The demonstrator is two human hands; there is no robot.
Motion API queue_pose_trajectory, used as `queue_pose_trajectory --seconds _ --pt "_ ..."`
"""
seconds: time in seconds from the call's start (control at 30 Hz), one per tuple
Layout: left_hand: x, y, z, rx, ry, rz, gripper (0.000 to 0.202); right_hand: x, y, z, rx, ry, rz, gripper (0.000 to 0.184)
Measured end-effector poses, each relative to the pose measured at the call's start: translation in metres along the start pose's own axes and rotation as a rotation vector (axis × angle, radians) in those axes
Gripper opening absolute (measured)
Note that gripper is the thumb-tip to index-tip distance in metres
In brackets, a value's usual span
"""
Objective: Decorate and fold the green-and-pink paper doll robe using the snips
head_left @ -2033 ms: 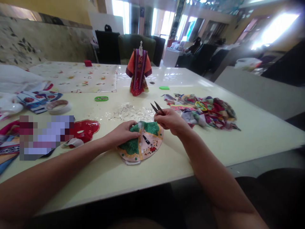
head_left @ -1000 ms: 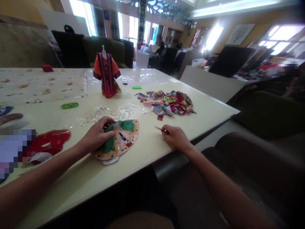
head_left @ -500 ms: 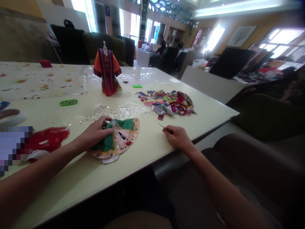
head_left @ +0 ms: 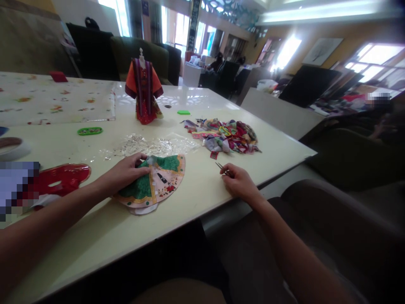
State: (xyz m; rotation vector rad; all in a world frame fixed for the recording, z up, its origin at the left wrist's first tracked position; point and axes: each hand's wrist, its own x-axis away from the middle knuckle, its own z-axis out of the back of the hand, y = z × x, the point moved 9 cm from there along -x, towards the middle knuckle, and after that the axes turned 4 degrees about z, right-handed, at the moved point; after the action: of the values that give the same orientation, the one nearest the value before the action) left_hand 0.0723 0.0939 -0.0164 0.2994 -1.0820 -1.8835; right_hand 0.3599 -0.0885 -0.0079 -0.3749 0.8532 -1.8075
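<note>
My left hand point(head_left: 131, 166) grips the upper left part of a small fan-shaped doll skirt point(head_left: 169, 171), thumb on top and fingers curled at its narrow end. The skirt is green and pale pink with gold trim, a red flower pattern and a dark motif; white cloth shows under its lower edge. To the right, my right hand point(head_left: 238, 181) is closed around a pair of tweezers point(head_left: 220, 167), their two tips apart and pointing up and left, clear of the skirt. Behind the skirt lies clear plastic film point(head_left: 152, 145) scattered with tiny bits.
A heap of colourful fabric scraps point(head_left: 228, 135) lies back right. Farther back stands a small mannequin in an orange and red robe point(head_left: 145, 90). A green tray point(head_left: 90, 131), a red glossy piece point(head_left: 68, 179) and a tape roll point(head_left: 14, 148) are on the left. People sit in the background.
My right hand has shifted slightly right, and the tweezers have turned so both tips show. My left hand keeps its hold on the skirt. The view has tilted a little.
</note>
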Motion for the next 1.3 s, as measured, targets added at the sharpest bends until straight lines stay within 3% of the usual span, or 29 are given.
queue_pose_trajectory --seconds 0.37,0.67,1.3 --pt "0.0 -0.001 0.0 0.03 -0.007 0.019 0.048 -0.004 0.017 -0.005 -0.153 -0.004 -0.123 0.033" --pt "0.001 0.001 -0.003 0.072 -0.036 0.025 0.042 -0.01 0.016 -0.003 -0.005 -0.015 -0.071 0.02" --pt "-0.002 -0.001 0.0 0.006 -0.011 -0.006 0.043 -0.008 0.013 -0.006 0.036 -0.07 -0.158 0.027"
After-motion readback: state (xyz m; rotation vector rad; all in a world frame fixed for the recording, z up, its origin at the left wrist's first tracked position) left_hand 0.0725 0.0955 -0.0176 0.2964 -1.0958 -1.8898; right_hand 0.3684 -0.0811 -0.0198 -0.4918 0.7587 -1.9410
